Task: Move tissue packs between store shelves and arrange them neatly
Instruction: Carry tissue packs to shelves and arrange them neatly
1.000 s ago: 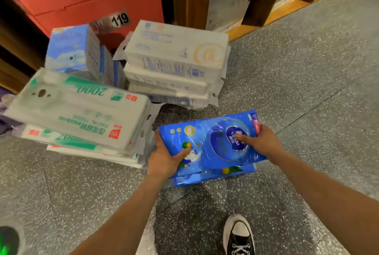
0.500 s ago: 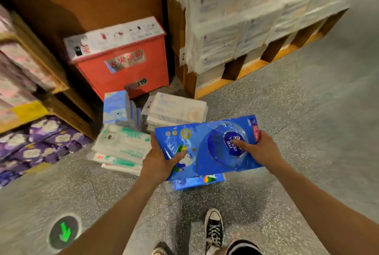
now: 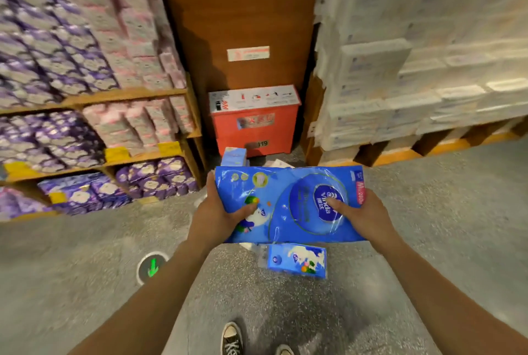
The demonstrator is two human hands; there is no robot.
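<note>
- blue tissue pack point(image 3: 288, 191): "Vinda" in white on the dark blue oval, Chinese characters under it
- same pack, pink strip at its right edge: starts with "M", rest too blurred
- red box point(image 3: 254, 131): "119" on a grey plate near its bottom edge
- floor: round sign point(image 3: 153, 267) with a green arrow
- white label point(image 3: 248, 53) on the brown panel: unreadable

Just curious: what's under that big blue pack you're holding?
A smaller blue pack shows below the big blue pack, over the grey floor. Whatever else lies directly beneath is covered.
</note>
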